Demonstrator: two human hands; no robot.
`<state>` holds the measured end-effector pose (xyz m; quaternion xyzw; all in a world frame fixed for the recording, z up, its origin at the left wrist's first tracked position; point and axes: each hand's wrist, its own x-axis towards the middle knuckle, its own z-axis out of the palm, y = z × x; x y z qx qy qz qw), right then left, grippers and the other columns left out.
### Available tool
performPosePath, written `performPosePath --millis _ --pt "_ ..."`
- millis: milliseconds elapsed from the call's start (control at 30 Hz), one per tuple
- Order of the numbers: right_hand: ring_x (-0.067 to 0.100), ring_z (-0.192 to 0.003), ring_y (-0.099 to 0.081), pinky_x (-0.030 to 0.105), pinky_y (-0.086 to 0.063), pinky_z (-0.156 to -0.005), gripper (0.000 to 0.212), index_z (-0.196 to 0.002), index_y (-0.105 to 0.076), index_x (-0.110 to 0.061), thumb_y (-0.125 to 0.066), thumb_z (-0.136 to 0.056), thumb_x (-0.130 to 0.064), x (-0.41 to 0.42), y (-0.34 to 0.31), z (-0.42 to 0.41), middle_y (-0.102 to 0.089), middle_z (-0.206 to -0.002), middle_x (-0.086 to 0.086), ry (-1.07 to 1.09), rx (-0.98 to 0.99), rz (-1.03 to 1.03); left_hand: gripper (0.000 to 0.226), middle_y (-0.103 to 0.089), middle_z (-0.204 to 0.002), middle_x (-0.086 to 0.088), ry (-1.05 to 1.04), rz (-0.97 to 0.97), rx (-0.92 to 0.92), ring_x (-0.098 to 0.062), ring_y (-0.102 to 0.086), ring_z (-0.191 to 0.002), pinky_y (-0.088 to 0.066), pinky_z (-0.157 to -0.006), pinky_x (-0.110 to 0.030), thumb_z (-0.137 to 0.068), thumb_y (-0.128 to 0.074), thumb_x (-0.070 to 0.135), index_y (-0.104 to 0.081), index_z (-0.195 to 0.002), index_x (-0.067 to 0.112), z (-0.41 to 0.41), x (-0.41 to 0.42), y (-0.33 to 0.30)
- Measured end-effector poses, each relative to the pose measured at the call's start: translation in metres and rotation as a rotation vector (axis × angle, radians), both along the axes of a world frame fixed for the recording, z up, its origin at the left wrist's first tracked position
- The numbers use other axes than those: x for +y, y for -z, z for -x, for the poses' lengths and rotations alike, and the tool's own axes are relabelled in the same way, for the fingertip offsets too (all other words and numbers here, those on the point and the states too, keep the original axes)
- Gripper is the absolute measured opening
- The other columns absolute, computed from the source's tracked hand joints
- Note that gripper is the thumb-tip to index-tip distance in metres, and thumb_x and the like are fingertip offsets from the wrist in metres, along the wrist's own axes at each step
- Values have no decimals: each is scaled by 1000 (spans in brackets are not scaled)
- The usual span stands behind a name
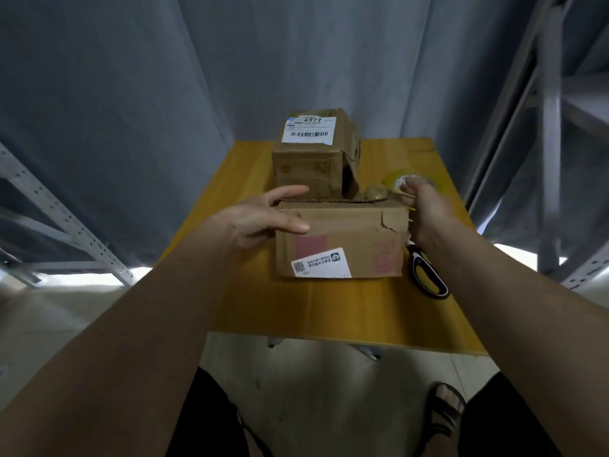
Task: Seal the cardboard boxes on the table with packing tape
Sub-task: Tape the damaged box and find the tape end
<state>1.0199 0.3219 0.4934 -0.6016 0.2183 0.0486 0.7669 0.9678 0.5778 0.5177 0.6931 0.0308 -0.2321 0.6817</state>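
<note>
Left hand (263, 216) steadies my near box (339, 239) with straight fingers while my right hand (425, 209) pinches the tape roll (400, 184), ready for sealing.

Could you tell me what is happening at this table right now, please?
A person is sealing cardboard boxes on a yellow table. The left hand rests with straight fingers on the near box, steadying it, while the right hand grips a roll of clear packing tape at the box's far right corner. A second box with a shipping label stands just behind. Scissors lie on the table right of the near box.
</note>
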Motion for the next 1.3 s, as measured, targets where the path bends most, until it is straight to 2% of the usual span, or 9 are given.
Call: performPosePath --millis 133,233,333,500,667,767,1067,1200,1300 --pt "33 -102 -62 35 -51 -83 30 -120 -62 -6 -47 -97 -17 -15 14 -14 -65 -116 15 190 9 546 75 -51 -136 -7 73 -65 -6 -22 -65 -110 -56 -82 -29 -56 -80 -6 -64 -119 30 -5 -3 -5" --pt "34 -112 -54 36 -46 -94 28 -110 -65 -13 -47 -90 -7 -24 20 -17 -61 -119 14 65 -97 857 72 -47 -138 -4 91 -94 -6 -20 -65 -108 -56 -80 -25 -57 -77 -8 -64 -120 24 -8 -3 -5" --pt "35 -132 -32 38 -28 -110 40 -132 -54 -17 -53 -92 -10 -29 24 -27 -40 -143 15 -129 -99 1170 69 -57 -130 -11 134 -107 25 -19 -68 -104 -56 -76 -24 -59 -75 -9 -64 -119 23 -11 -3 -6" --pt "35 -142 -17 43 -19 -116 52 -142 -41 -16 -58 -93 -16 -27 30 -43 -29 -153 15 -422 -111 1308 73 -61 -128 -11 211 -202 100 -25 -64 -112 -56 -78 -30 -57 -88 10 -61 -123 21 -17 -3 -14" --pt "35 -129 -40 41 -25 -110 10 -96 -59 -10 -57 -88 -16 -27 27 -47 -58 -118 20 -488 -117 1568 110 -61 -130 -13 91 -313 222 -32 -59 -119 -45 -103 -50 -37 -91 58 -55 -132 16 -20 -8 -5" --pt "38 -103 -56 41 -41 -94 30 -63 -48 -9 -61 -86 -23 -29 26 -44 -57 -82 18 -468 -184 1494 88 -61 -130 -14 -58 -307 253 -33 -60 -116 -45 -102 -53 -59 -80 61 -55 -130 16 -24 -11 0" --pt "33 -122 -52 40 -41 -104 49 -132 -50 -5 -56 -95 -37 -33 13 -51 -57 -132 14 -36 -251 743 45 -62 -117 0 -213 -810 -152 -19 -56 -111 -48 -94 -35 -73 -80 42 -65 -108 19 -39 -35 -13" --pt "28 -122 -54 40 -41 -105 46 -130 -53 -4 -57 -95 -34 -22 0 -42 -59 -130 13 -15 -397 592 79 -56 -118 10 8 -784 -277 -7 -55 -99 -47 -78 -26 -55 -81 63 -57 -124 32 -37 -65 -23" --pt "30 -110 -61 43 -47 -97 22 -104 -60 -14 -57 -95 -34 -5 -20 -35 -66 -115 15 -64 -486 453 109 -47 -138 7 254 -888 -207 -14 -50 -115 -46 -92 -34 -41 -81 67 -43 -138 38 -33 -74 -21"
